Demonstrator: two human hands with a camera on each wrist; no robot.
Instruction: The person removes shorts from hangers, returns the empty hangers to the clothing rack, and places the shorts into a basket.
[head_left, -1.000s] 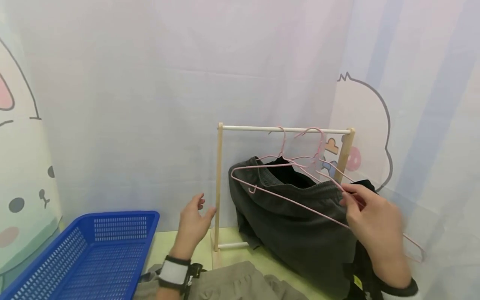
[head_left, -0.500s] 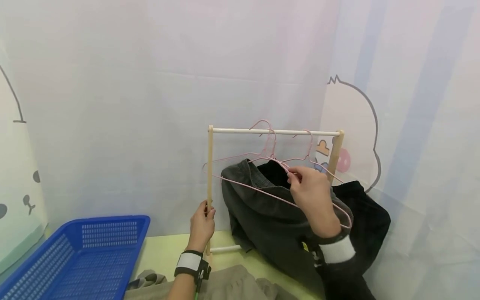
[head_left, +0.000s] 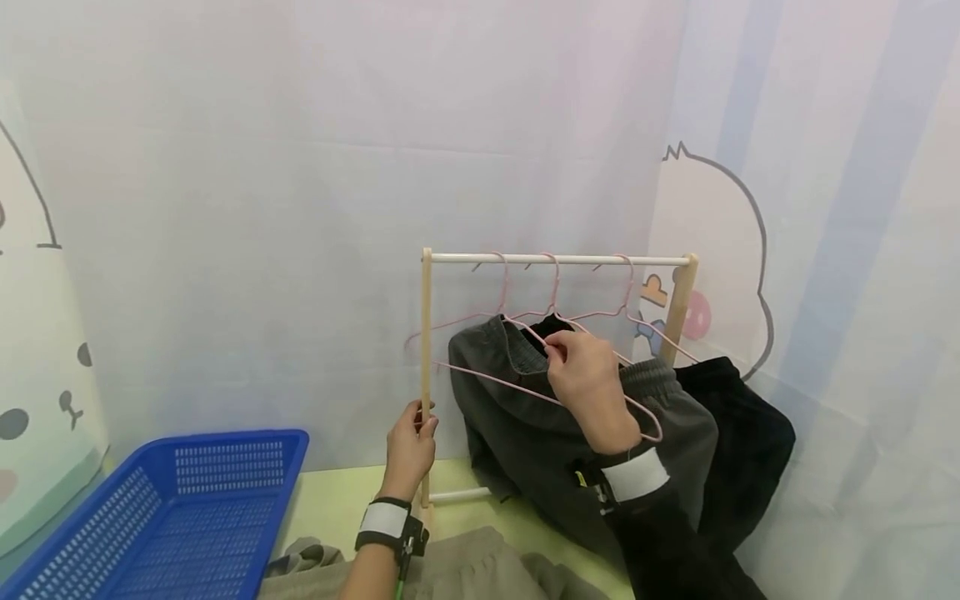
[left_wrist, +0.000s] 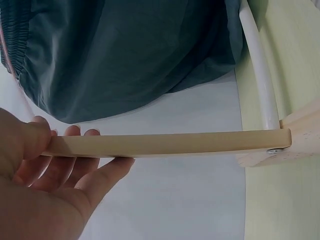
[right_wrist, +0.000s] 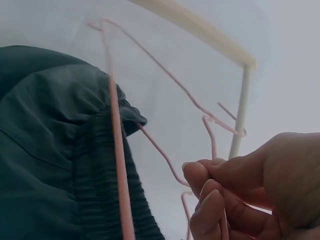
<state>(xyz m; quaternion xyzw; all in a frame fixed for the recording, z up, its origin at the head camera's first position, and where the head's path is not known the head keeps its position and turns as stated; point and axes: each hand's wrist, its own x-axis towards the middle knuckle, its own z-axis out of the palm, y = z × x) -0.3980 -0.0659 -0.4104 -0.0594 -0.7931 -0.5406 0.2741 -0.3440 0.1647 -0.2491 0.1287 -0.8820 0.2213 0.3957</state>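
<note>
My left hand grips the left wooden post of a small clothes rack, fingers and thumb around it in the left wrist view. My right hand pinches the sloping arm of a bare pink hanger. That hanger's hook sits over the white rail, the leftmost of three. Behind it hangs a dark grey garment with a gathered waistband, on the middle hanger. A black garment hangs at the right on another pink hanger. My right hand hides part of the grey waistband.
A blue perforated basket stands at the left on the pale yellow table. Khaki cloth lies at the front edge, below my hands. A light printed curtain closes off the back and sides.
My right hand has carried the bare hanger leftward, and its hook has come down onto the rail. My left hand has moved to the post and taken hold of it.
</note>
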